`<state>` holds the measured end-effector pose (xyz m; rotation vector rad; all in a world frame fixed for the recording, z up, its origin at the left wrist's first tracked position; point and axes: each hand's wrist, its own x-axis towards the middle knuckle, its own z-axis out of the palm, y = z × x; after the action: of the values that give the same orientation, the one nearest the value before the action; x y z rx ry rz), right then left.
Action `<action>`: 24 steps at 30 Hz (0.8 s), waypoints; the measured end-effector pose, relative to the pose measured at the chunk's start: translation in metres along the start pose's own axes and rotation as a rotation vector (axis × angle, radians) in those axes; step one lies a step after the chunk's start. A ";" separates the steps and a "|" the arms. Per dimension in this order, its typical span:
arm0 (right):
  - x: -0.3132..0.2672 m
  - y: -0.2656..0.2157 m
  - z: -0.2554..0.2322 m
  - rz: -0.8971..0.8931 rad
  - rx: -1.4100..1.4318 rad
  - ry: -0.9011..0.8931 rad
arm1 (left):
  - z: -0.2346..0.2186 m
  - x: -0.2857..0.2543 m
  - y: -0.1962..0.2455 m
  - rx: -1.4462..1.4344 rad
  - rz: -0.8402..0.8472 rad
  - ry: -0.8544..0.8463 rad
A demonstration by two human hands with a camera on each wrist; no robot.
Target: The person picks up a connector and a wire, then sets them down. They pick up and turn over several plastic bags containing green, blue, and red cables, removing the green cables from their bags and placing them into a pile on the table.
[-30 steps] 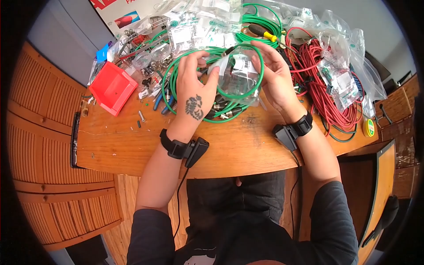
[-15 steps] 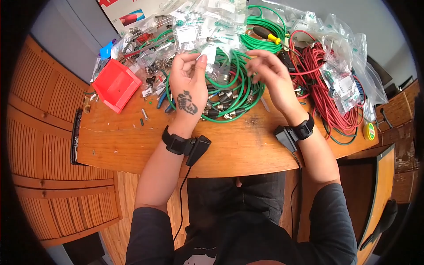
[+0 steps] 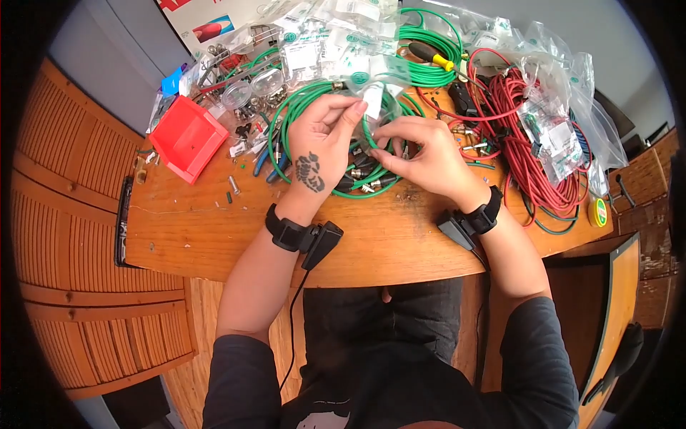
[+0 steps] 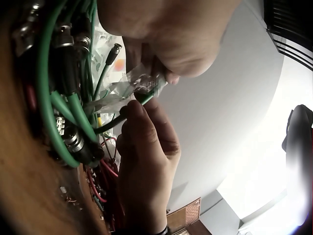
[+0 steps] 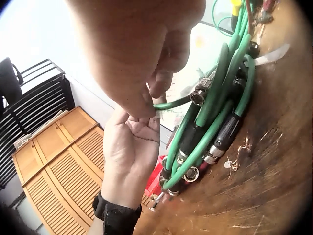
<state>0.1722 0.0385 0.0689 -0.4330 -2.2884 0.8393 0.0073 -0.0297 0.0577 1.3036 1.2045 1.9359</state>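
Note:
My left hand point(image 3: 318, 143) pinches a small clear plastic bag with a white label point(image 3: 372, 100) between thumb and fingers. Right beside it, thumb and fingertips of my right hand point(image 3: 429, 154) pinch a thin green cable point(image 5: 171, 104), close under the bag. Both hands are above a coil of green cables point(image 3: 289, 114) on the table. Black and metal twist-lock connectors point(image 3: 362, 174) end these cables and lie bunched below the hands. In the left wrist view, the bag point(image 4: 132, 83) bunches at the left fingertips, which partly hide it.
A red bin point(image 3: 187, 139) is at the left, near loose small parts and clear round containers point(image 3: 268, 82). Coiled red cables point(image 3: 525, 136) lie right, beside more plastic bags. Behind, a yellow-and-black screwdriver point(image 3: 432, 56) rests on another green coil point(image 3: 429, 74). The wooden table's front edge point(image 3: 371, 286) faces me.
A raised green loop has dropped onto the coil. My right hand let go of it, stood apart with loose fingers, then came left and pinched the cable. My left hand shifted slightly right.

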 end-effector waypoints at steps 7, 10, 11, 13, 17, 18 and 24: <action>0.001 0.003 -0.002 -0.034 0.266 0.027 | -0.025 0.017 -0.012 0.129 -0.017 0.292; 0.002 0.002 -0.007 0.020 0.665 0.103 | -0.038 0.024 -0.019 0.164 -0.033 0.341; 0.002 -0.001 -0.010 0.004 0.717 0.122 | -0.039 0.025 -0.019 0.125 -0.053 0.347; 0.002 -0.004 -0.017 -0.011 0.768 0.143 | -0.038 0.025 -0.019 0.085 -0.074 0.351; 0.005 -0.005 -0.026 -0.110 0.564 0.164 | -0.025 0.019 -0.021 0.153 -0.088 0.142; 0.006 -0.004 -0.026 -0.197 0.530 0.185 | -0.020 0.016 -0.022 0.210 -0.019 0.038; 0.002 -0.021 -0.047 -0.256 0.672 0.141 | -0.012 0.012 -0.017 0.222 -0.116 -0.026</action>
<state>0.2010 0.0447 0.1114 0.0997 -1.7437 1.3143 -0.0098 -0.0170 0.0463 1.3307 1.4817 1.7375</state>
